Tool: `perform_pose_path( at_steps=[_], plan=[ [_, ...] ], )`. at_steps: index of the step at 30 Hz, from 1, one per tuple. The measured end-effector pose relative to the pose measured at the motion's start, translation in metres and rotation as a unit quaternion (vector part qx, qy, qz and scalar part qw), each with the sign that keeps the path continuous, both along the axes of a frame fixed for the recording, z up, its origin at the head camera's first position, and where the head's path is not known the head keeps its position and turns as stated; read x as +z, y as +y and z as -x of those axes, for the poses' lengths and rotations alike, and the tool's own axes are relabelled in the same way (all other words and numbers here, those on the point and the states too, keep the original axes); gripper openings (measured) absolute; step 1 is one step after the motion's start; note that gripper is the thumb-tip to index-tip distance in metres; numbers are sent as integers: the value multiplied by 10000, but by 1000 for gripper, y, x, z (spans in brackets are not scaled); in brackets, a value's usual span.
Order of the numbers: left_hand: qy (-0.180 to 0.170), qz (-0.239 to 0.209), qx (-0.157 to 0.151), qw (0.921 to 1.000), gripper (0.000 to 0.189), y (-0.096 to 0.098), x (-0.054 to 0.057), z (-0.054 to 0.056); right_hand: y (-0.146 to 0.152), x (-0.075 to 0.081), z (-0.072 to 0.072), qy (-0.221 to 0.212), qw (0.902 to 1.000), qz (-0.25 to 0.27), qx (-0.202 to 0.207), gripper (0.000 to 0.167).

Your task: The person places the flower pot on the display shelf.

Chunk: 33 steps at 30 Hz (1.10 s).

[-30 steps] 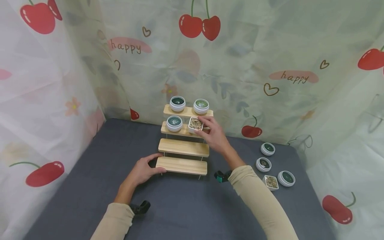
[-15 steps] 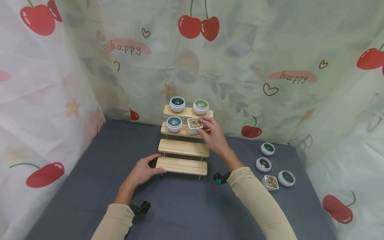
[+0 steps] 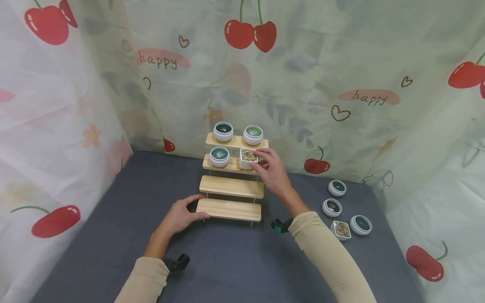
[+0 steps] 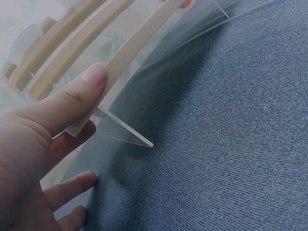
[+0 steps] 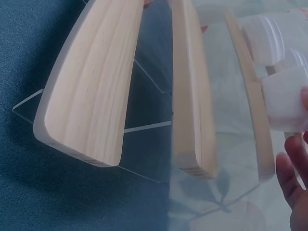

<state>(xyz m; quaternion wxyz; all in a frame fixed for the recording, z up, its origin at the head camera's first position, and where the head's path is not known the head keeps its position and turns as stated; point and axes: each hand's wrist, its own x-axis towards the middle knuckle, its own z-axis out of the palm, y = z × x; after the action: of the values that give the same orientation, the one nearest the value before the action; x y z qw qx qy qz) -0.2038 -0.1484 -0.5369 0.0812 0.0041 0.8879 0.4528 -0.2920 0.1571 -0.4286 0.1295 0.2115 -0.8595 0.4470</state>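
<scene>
A four-tier stand with wooden shelves (image 3: 229, 209) and clear supports stands on the cloth. My left hand (image 3: 182, 216) pinches the left end of its lowest shelf; in the left wrist view the thumb (image 4: 79, 91) lies along the front edge. With thumb and fingers my right hand (image 3: 274, 173) holds a square white bowl (image 3: 245, 165) of tan gravel by its right side, at the second shelf from the top. That bowl's white wall (image 5: 286, 98) shows by the shelf edge in the right wrist view. Left of it sits a round white bowl (image 3: 219, 156) with teal contents.
Two round bowls, one dark green (image 3: 223, 131) and one light green (image 3: 253, 134), occupy the top shelf. On the dark cloth (image 3: 242, 261) at right stand several round bowls (image 3: 337, 188) and another square gravel bowl (image 3: 341, 230). A patterned curtain (image 3: 295, 97) hangs close behind the stand.
The square bowl has shifted slightly left, then back right, and now faces squarer to the shelf, with my right hand on it. My left hand keeps its hold on the lowest shelf.
</scene>
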Motion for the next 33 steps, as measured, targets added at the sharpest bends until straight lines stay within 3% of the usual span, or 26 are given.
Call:
perform_pose_path(
  at_steps=[14, 19, 25, 33],
  plan=[
    [-7, 38, -15, 10000, 86, -1, -3, 2, 2, 3, 0, 147, 9999, -49, -23, 38],
    [-21, 18, -29, 10000, 86, -1, -2, 1, 6, 7, -3, -169, 9998, 39, -70, 41],
    [-16, -29, -15, 10000, 85, 0, 0, 0, 26, 14, -6, -406, 9989, 101, -213, 46],
    [-55, 40, -20, 10000, 86, -1, -1, 0, 63, 17, -17, -227, 9965, -174, -788, 52]
  ],
)
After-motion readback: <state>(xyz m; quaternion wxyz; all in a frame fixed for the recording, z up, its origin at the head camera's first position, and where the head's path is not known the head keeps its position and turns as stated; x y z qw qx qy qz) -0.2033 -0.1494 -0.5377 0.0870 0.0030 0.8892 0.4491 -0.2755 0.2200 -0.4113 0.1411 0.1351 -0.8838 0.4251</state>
